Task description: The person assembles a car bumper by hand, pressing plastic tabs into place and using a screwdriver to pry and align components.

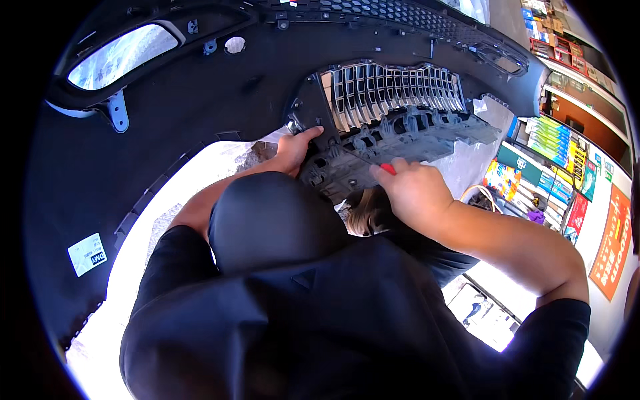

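A large black car bumper cover (220, 87) arches in front of me with its inner side showing. Set into its middle is a silver-and-black grille (400, 93), with a dusty grey plastic panel (413, 143) along its lower side. My left hand (293, 150) grips the bumper's edge beside the grille, thumb on top and the other fingers hidden beneath. In my right hand (417, 193) is a screwdriver (388, 169) with a red handle, closed in the fist. Its thin shaft points left toward the dark plastic near my left thumb; whether the tip touches is unclear.
My black-clad knee (273, 220) rises between my arms. A white label (87, 255) sticks to the bumper at left. To the right stand colourful boxes (553, 150), an orange sign (610, 243) and a pale looped cable (481, 192). Bright ground shows below the bumper's edge.
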Motion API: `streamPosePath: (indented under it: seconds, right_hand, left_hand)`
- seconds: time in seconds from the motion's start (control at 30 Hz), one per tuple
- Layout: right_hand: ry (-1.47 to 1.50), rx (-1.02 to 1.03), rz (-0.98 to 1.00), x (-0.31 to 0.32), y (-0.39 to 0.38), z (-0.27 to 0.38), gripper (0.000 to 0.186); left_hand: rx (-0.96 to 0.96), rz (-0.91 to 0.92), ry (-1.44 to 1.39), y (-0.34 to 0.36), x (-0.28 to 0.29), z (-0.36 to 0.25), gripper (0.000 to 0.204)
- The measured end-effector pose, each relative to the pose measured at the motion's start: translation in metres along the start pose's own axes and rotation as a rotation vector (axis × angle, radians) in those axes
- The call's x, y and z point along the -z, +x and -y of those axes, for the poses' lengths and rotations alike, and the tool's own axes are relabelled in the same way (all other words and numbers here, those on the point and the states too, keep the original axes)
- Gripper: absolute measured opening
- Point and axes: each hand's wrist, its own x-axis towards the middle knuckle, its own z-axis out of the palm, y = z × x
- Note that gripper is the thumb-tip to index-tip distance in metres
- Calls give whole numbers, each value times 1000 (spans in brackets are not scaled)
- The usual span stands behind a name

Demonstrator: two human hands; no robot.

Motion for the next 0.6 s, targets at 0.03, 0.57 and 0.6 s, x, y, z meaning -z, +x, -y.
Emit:
streamPosePath:
  seconds: [0.03,0.57,0.6]
  right_hand:
    - [58,-36,42,0,4,-2,35]
    - [42,20,-21,-5,-3,-1,31]
    - [115,-20,30,-4,0,-4,33]
  left_hand:
    - [-7,1,-1,-1,3,2,42]
    - [-45,-10,53,-2,0,1,41]
    - [-46,-22,61,-2,1,1,41]
